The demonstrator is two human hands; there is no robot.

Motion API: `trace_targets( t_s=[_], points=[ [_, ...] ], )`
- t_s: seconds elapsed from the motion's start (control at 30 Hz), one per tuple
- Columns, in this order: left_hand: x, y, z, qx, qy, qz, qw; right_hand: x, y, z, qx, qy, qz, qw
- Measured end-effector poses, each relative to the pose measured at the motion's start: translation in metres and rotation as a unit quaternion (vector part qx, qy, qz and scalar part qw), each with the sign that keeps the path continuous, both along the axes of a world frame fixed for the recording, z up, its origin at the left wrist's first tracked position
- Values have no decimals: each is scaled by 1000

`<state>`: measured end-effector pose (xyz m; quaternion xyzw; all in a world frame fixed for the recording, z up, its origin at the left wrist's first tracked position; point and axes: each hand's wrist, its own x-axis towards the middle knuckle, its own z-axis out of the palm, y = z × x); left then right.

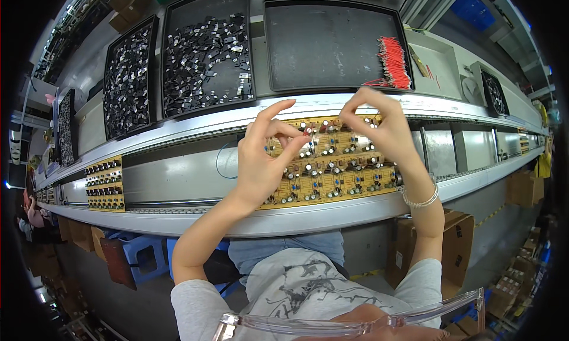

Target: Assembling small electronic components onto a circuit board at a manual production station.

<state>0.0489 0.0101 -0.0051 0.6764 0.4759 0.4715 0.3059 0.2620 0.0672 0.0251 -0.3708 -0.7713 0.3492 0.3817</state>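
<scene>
A yellow circuit board panel (332,175) with several small capacitors lies on the conveyor rail in front of me. My left hand (264,160) hovers over its left end, thumb and forefinger pinched on a small red component (310,140) at the board's upper middle. My right hand (379,124) is raised over the board's upper right part, thumb and forefinger pinched together; whether anything is between them I cannot tell. A bracelet sits on my right wrist.
Behind the rail stand black trays: one with red components (394,62) at its right edge, two (207,50) (127,80) full of small black parts. Another yellow board (105,184) lies on the rail at left. Cardboard boxes (459,246) and a blue stool (142,255) are below.
</scene>
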Motion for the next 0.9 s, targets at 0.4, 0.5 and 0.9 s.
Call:
trace_targets(
  t_s=[0.4, 0.5, 0.9],
  points=[
    [2, -2, 5, -67, -56, -10, 996, 17, 25, -39, 173, -235, -54, 955],
    [4, -2, 2, -77, -113, 4, 991, 18, 24, -38, 163, -248, -57, 953],
    [3, -3, 3, -81, -110, -4, 991, 20, 24, -36, 148, -262, -67, 951]
  ],
)
